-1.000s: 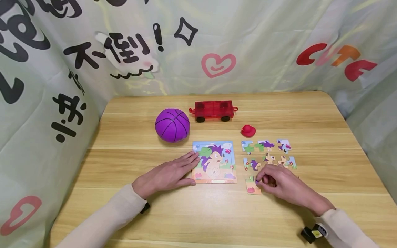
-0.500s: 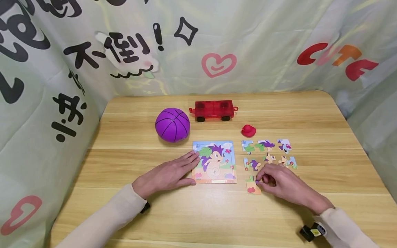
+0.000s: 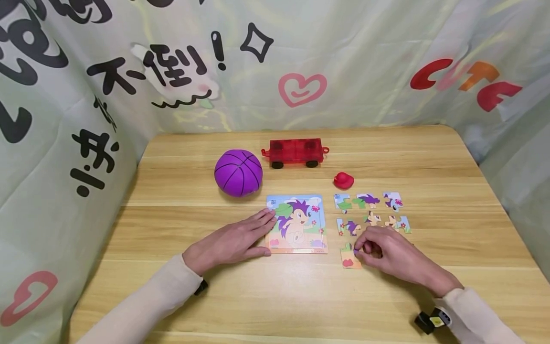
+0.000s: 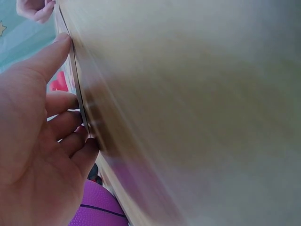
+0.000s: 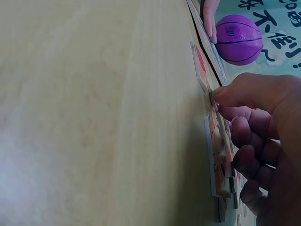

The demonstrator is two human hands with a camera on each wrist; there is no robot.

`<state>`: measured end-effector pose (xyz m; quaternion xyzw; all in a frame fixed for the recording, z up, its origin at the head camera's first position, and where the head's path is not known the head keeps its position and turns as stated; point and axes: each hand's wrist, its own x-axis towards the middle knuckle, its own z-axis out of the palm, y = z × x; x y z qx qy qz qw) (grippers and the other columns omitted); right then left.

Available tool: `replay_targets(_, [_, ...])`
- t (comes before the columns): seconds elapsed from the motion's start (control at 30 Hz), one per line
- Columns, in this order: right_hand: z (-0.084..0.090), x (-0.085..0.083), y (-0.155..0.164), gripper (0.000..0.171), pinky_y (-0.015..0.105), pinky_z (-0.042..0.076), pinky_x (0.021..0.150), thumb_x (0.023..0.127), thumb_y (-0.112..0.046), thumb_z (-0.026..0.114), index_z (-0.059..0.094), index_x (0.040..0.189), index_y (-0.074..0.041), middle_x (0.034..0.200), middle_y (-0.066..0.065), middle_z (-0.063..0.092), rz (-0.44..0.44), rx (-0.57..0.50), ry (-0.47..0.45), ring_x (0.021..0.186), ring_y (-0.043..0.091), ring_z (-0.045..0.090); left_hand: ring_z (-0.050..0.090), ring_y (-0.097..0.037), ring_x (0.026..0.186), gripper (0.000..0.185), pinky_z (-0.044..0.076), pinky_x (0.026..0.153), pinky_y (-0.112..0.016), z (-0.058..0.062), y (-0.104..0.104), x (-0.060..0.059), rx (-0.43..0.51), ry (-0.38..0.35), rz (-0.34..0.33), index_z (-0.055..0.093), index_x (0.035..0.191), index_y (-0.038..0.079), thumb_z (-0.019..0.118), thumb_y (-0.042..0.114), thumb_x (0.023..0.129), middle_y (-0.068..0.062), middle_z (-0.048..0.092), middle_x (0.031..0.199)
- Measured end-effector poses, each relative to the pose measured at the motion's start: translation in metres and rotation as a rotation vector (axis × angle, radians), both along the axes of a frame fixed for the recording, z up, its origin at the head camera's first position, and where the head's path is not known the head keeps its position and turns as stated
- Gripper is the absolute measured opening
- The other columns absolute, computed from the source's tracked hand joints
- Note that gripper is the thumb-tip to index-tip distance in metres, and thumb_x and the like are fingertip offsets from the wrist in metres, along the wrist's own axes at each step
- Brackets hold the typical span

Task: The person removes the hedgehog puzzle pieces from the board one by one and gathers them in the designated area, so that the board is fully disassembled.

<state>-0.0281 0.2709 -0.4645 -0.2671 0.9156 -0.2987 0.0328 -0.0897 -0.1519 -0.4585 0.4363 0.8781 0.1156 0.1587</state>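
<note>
A loose orange-cornered cardboard jigsaw piece (image 3: 350, 258) is pinched by the right hand (image 3: 393, 260); the hedgehog-picture puzzle board (image 3: 297, 223) is steadied by the flat-fingered left hand (image 3: 229, 242). Lifting seems needed next.

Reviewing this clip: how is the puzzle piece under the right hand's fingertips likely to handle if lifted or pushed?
The puzzle piece lies flat on the wooden table and looks like thin card, so it is probably light and fairly stiff. The right hand touches its edge; being so flat, it may slide rather than lift, and is probably easiest to raise by an edge. It seems unlikely to roll or tip.
</note>
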Motion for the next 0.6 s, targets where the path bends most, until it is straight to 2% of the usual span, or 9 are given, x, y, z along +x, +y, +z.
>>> replay_targets(0.23, [0.006, -0.005, 0.003, 0.025, 0.02, 0.045, 0.065, 0.092, -0.009, 0.086, 0.075, 0.1, -0.029, 0.085, -0.023, 0.057, -0.037, -0.041, 0.007, 0.078, -0.001, 0.052, 0.019, -0.027, 0.17, 0.08, 0.031, 0.134, -0.045, 0.002, 0.0, -0.001, -0.003, -0.001, 0.005, 0.031, 0.171, 0.007, 0.058, 0.052, 0.111, -0.009, 0.023, 0.182])
replay_targets(0.43, [0.015, -0.012, 0.013, 0.02, 0.023, 0.052, 0.073, 0.092, -0.01, 0.087, 0.079, 0.102, -0.026, 0.092, -0.023, 0.066, -0.099, -0.008, 0.096, 0.084, -0.004, 0.056, 0.016, -0.025, 0.171, 0.08, 0.031, 0.135, -0.045, 0.003, -0.002, -0.001, 0.011, -0.012, 0.017, 0.029, 0.173, 0.01, 0.058, 0.053, 0.111, -0.007, 0.02, 0.183])
replay_targets(0.6, [0.025, -0.02, 0.028, 0.019, 0.022, 0.054, 0.075, 0.093, -0.008, 0.084, 0.081, 0.107, -0.02, 0.095, -0.019, 0.069, -0.148, -0.017, 0.136, 0.087, -0.004, 0.058, 0.014, -0.021, 0.171, 0.078, 0.031, 0.134, -0.046, 0.016, -0.006, -0.001, 0.065, -0.013, 0.03, 0.03, 0.173, 0.013, 0.055, 0.054, 0.112, -0.004, 0.02, 0.184])
